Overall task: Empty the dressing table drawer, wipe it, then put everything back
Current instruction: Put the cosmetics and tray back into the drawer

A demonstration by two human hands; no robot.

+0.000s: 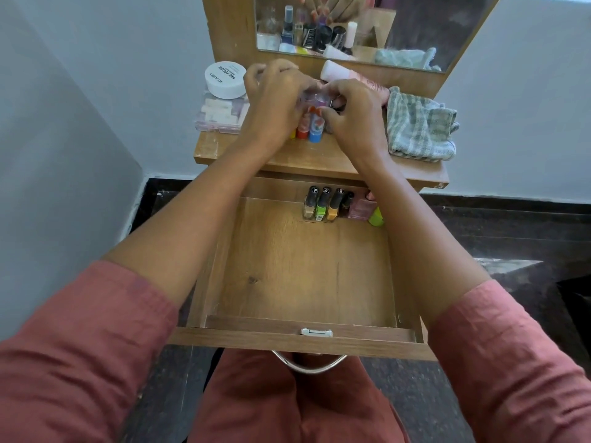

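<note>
While both arms reach forward over the pulled-out wooden drawer (303,266), I see the left hand (275,103) and the right hand (355,119) meet over a bunch of small clear-capped bottles (312,127) with red, blue and yellow bodies. These stand upright on the wooden dressing-table surface (217,149). Each grip is narrow, with fingers curled in around the caps. Blur there keeps me from telling which bottles each hand holds.

In the drawer, a row of black-capped nail polish bottles (323,204) stands along the back wall, right of the middle. Their contents are beige, green and orange, with darker and pink ones beside them. The right forearm partly covers the end of the row.

On the surface, a crumpled grey-green checked cloth (419,126) lies just beside the right hand. To the left, a round white tub (225,79) sits on a clear plastic box (220,115). A pink tube with a white cap (345,75) lies behind the hands, below the mirror (415,24).
</note>
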